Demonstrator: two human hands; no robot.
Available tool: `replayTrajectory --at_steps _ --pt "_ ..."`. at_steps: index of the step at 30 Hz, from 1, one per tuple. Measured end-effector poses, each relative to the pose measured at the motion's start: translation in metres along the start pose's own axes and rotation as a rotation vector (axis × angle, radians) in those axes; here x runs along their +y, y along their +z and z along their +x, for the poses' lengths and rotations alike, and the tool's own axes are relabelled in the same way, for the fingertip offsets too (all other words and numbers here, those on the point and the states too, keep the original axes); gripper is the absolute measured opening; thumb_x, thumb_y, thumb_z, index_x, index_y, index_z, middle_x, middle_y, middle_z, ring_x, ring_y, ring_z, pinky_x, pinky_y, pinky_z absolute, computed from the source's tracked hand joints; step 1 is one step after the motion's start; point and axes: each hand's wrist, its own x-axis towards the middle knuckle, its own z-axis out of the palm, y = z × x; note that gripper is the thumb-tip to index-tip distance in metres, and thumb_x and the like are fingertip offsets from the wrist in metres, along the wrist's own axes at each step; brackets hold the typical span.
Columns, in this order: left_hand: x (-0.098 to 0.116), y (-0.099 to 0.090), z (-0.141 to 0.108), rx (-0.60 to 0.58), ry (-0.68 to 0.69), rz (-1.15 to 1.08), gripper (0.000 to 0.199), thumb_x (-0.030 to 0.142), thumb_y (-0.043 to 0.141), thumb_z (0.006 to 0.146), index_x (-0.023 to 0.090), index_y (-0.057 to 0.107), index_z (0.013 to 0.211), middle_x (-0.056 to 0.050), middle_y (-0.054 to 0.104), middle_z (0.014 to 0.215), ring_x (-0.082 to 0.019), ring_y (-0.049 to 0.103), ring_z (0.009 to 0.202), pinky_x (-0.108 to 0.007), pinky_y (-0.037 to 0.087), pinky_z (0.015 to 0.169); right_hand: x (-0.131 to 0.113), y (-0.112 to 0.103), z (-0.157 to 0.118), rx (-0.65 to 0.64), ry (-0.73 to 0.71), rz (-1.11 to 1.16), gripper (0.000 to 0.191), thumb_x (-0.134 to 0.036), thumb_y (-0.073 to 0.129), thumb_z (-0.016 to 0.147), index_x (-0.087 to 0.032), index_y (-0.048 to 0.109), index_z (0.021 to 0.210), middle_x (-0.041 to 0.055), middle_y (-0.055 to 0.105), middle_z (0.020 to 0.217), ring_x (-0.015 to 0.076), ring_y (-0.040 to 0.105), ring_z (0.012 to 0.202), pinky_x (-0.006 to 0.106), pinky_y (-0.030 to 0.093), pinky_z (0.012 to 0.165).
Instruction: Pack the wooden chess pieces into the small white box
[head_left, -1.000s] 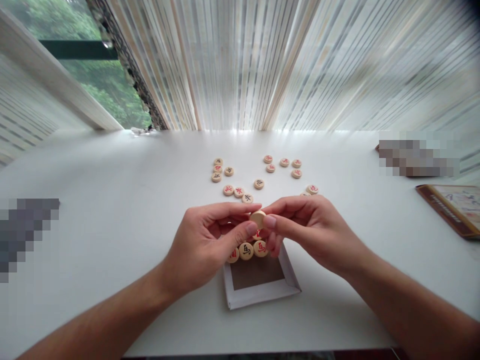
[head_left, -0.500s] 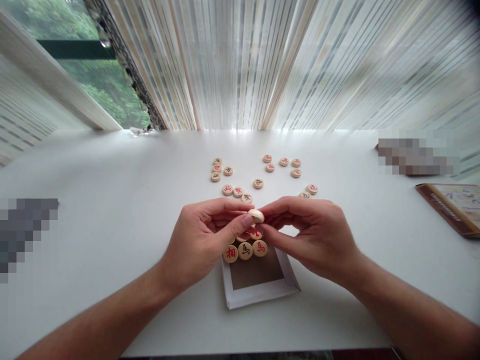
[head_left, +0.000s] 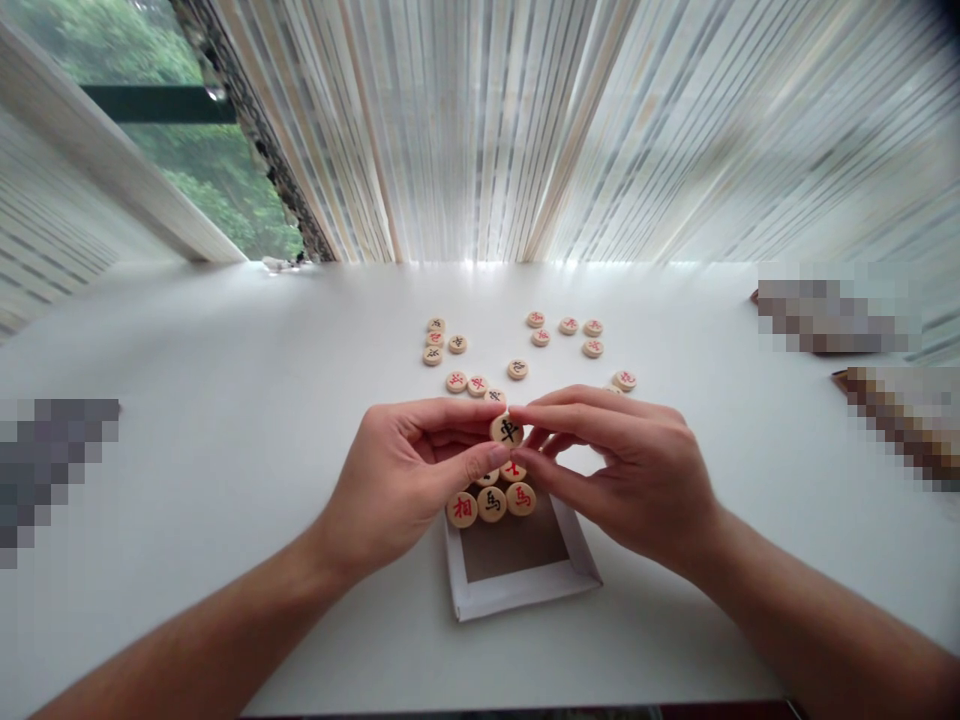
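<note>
Over the white table [head_left: 247, 400], the left hand [head_left: 405, 475] pinches the piece [head_left: 507, 431] near the box's [head_left: 525, 594] far side, the right hand [head_left: 634, 455] apparently gripping its right edge too, so turning it calls for a light rim hold, character uncovered.

Low between your left hand [head_left: 401, 475] and right hand [head_left: 634, 470], you can read red 相 on the left piece [head_left: 462, 509], black 馬 on the middle piece [head_left: 491, 504], red 馬 on the right piece [head_left: 520, 498]; the held piece's [head_left: 507, 430] black character is uncertain.
</note>
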Motion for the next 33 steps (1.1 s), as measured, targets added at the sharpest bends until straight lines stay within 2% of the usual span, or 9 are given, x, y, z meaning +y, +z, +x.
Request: replayTrajectory --at_steps 8,12,17,23,26,29,33 --pt "0.0 -0.002 -0.001 0.049 -0.035 0.045 0.036 0.011 0.099 0.068 0.019 0.089 0.102 -0.007 0.088 0.097 -0.025 0.086 0.093 -0.022 0.07 0.083 0.0 -0.001 0.001 -0.027 0.01 0.007 0.015 -0.014 0.083 0.092 -0.01 0.079 0.105 0.0095 0.079 0.095 0.0126 0.076 0.068 0.025 0.066 0.065" --pt "0.0 -0.003 -0.001 0.034 -0.029 0.034 0.036 0.014 0.1 0.069 0.021 0.089 0.103 -0.007 0.088 0.095 -0.024 0.086 0.089 -0.021 0.07 0.08 0.0 -0.001 0.001 -0.032 0.021 0.026 0.012 -0.013 0.081 0.093 -0.011 0.077 0.104 0.0087 0.078 0.094 0.0127 0.075 0.07 0.025 0.065 0.065" --pt "0.001 -0.003 -0.001 -0.008 -0.027 0.047 0.033 0.016 0.099 0.072 0.023 0.089 0.103 -0.006 0.088 0.093 -0.023 0.086 0.086 -0.021 0.07 0.079 0.0 -0.002 0.002 -0.042 -0.051 -0.03 0.018 -0.011 0.082 0.092 -0.01 0.078 0.11 0.0085 0.078 0.096 0.0108 0.072 0.069 0.024 0.063 0.065" --pt "-0.003 -0.005 0.0 0.012 -0.013 0.088 0.026 0.018 0.098 0.073 0.019 0.09 0.097 -0.006 0.088 0.088 -0.021 0.085 0.082 -0.021 0.07 0.076 0.001 -0.003 0.001 -0.04 -0.05 -0.057 0.016 -0.011 0.082 0.091 -0.01 0.078 0.107 0.0075 0.078 0.09 0.0122 0.072 0.066 0.026 0.062 0.063" --pt "-0.003 -0.007 0.002 0.05 0.019 0.139 0.015 0.023 0.093 0.082 0.017 0.089 0.094 -0.007 0.087 0.087 -0.019 0.084 0.077 -0.021 0.069 0.074 0.001 -0.003 0.001 -0.03 -0.017 -0.079 0.016 -0.013 0.08 0.091 -0.013 0.077 0.107 0.007 0.079 0.092 0.0134 0.073 0.066 0.028 0.062 0.062" --pt "-0.002 -0.009 0.004 0.09 0.03 0.143 0.015 0.03 0.088 0.088 0.015 0.087 0.092 -0.007 0.086 0.083 -0.019 0.082 0.073 -0.024 0.07 0.071 0.0 -0.004 0.002 -0.038 0.048 -0.056 0.018 -0.012 0.079 0.09 -0.017 0.077 0.107 0.0044 0.08 0.09 0.0141 0.074 0.067 0.028 0.064 0.064" --pt "-0.002 -0.012 0.006 0.103 0.044 0.145 0.017 0.031 0.089 0.087 0.015 0.085 0.088 -0.005 0.084 0.077 -0.019 0.081 0.071 -0.025 0.07 0.068 0.0 -0.005 0.004 -0.04 0.295 0.214 0.021 -0.017 0.083 0.088 -0.018 0.079 0.108 0.004 0.081 0.087 0.0167 0.077 0.07 0.028 0.067 0.065"
